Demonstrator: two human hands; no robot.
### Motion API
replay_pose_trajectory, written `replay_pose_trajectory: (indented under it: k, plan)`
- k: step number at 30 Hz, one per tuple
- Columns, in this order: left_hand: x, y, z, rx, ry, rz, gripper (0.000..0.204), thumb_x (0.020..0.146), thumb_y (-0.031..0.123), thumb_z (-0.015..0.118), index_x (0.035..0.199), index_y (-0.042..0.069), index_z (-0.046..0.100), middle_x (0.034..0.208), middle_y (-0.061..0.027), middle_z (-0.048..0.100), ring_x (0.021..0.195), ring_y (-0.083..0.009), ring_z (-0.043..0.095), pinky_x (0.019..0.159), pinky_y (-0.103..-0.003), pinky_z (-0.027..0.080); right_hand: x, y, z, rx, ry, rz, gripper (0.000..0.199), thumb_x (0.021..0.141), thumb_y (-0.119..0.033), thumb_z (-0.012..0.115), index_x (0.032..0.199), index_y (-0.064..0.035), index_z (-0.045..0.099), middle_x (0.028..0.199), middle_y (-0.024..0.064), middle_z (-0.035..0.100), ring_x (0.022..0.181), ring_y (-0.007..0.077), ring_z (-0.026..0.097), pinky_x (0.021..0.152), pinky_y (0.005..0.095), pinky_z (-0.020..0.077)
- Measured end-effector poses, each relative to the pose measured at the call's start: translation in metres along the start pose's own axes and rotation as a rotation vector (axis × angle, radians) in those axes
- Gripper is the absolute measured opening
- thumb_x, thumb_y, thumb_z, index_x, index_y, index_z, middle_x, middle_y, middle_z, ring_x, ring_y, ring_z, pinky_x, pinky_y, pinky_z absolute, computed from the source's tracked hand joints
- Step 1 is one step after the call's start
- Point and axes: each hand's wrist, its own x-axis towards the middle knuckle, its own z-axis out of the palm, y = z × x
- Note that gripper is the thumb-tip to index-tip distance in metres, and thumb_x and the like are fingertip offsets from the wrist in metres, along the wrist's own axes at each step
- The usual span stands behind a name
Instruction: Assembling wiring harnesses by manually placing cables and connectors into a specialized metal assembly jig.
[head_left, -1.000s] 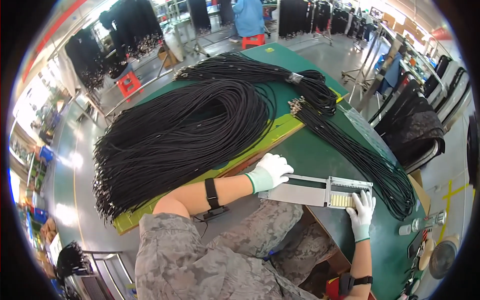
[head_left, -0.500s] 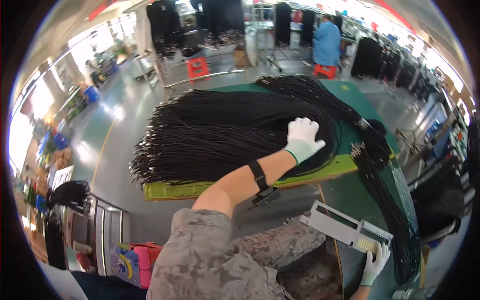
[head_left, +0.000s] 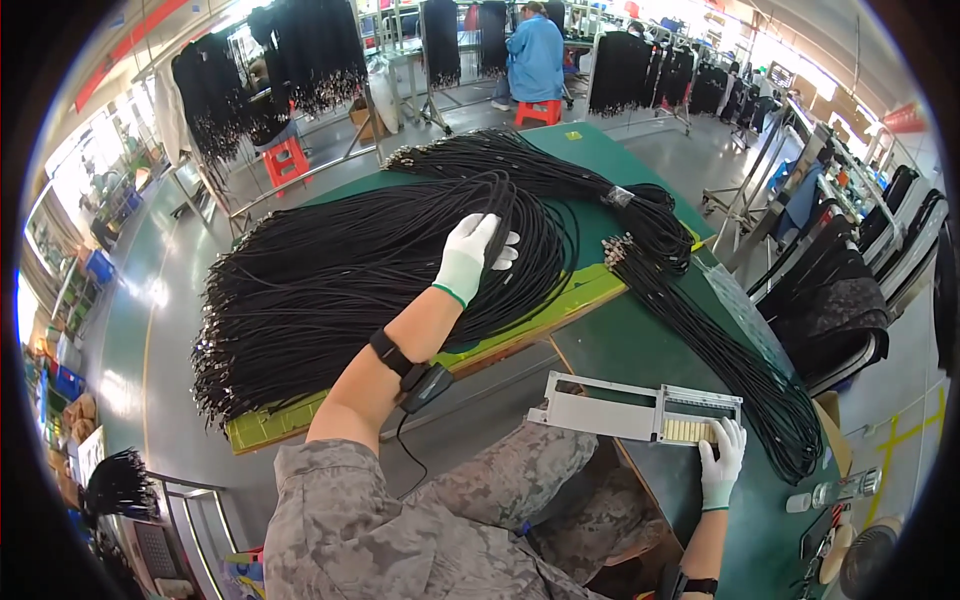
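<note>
I see my left hand (head_left: 468, 256) gripping strands atop the cable pile (head_left: 330, 290), which runs lengthwise across the green tabletop (head_left: 640, 340). My right hand (head_left: 722, 462) holds the grey fixture (head_left: 640, 410) at the near edge.

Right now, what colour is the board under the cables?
Yellow-green board, clearest in the head view.

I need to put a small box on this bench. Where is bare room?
Bare green table lies between the yellow-green board, the grey fixture and the long cable bundle. The board is crowded with the cable heap, where the left hand rests.
</note>
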Motion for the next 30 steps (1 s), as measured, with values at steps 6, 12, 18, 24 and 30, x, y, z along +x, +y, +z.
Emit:
replay_pose_trajectory:
  k: [6,12,18,24,30]
  plan:
    - [0.000,-0.006,-0.005,-0.114,-0.017,-0.016,0.020,0.100,0.021,0.050,0.107,0.003,0.051,0.096,-0.0177,0.068,0.069,-0.0227,0.068,0.058,-0.032,0.057,-0.001,0.004,0.004,0.001,0.017,-0.017,0.041,0.075,-0.013,0.069,0.116,-0.0068,0.065,0.126,0.0143,0.058,0.126,0.0323,0.048,0.115,0.0489,0.0268]
    - [0.002,-0.013,-0.009,-0.122,-0.026,0.041,0.019,0.099,0.019,0.053,0.109,0.002,0.050,0.099,-0.0186,0.067,0.071,-0.0240,0.068,0.061,-0.033,0.058,0.000,0.005,0.004,0.000,0.018,-0.022,0.040,0.075,-0.012,0.069,0.115,-0.0061,0.065,0.127,0.0139,0.058,0.126,0.0323,0.048,0.114,0.0486,0.0276]
    - [0.000,-0.015,-0.008,-0.156,-0.040,0.043,0.020,0.099,0.019,0.055,0.108,0.002,0.051,0.100,-0.0177,0.067,0.076,-0.0237,0.068,0.064,-0.032,0.058,0.000,0.004,0.002,0.003,0.010,-0.008,0.040,0.076,-0.011,0.069,0.115,-0.0059,0.064,0.127,0.0138,0.058,0.127,0.0326,0.048,0.114,0.0484,0.0278]
    - [0.001,-0.014,-0.009,-0.112,-0.069,0.055,0.016,0.097,0.015,0.058,0.105,0.002,0.052,0.100,-0.0166,0.067,0.079,-0.0231,0.069,0.066,-0.032,0.059,0.001,0.000,0.000,0.012,0.003,-0.011,0.039,0.076,-0.011,0.068,0.115,-0.0058,0.064,0.128,0.0141,0.058,0.127,0.0333,0.048,0.114,0.0477,0.0280]
    - [0.001,-0.013,-0.005,-0.107,-0.053,0.081,0.017,0.090,0.003,0.064,0.100,0.001,0.050,0.097,-0.0166,0.066,0.077,-0.0248,0.070,0.066,-0.034,0.061,0.001,0.003,0.002,0.028,0.023,-0.020,0.039,0.075,-0.011,0.069,0.114,-0.0050,0.065,0.126,0.0152,0.059,0.126,0.0339,0.049,0.113,0.0481,0.0289]
